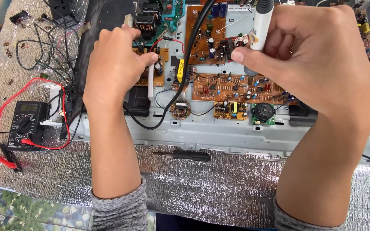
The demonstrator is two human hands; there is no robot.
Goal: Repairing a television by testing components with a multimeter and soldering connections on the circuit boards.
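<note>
My right hand [317,55] grips a white and grey pen-shaped tool [260,25], held upright with its lower end over a long brown circuit board [236,87]. A thick black cable [189,64] runs from the tool's top down across the boards. My left hand [114,64] rests on a small brown board [161,68] at the left of a grey metal chassis [219,137], fingers curled and thumb pressing near a black capacitor. Whether it pinches anything is hidden.
A black multimeter [24,124] with red and black leads lies at the left on silver foil matting [202,184]. A black-handled screwdriver [185,155] lies in front of the chassis. Loose wires and small parts are scattered at the back left.
</note>
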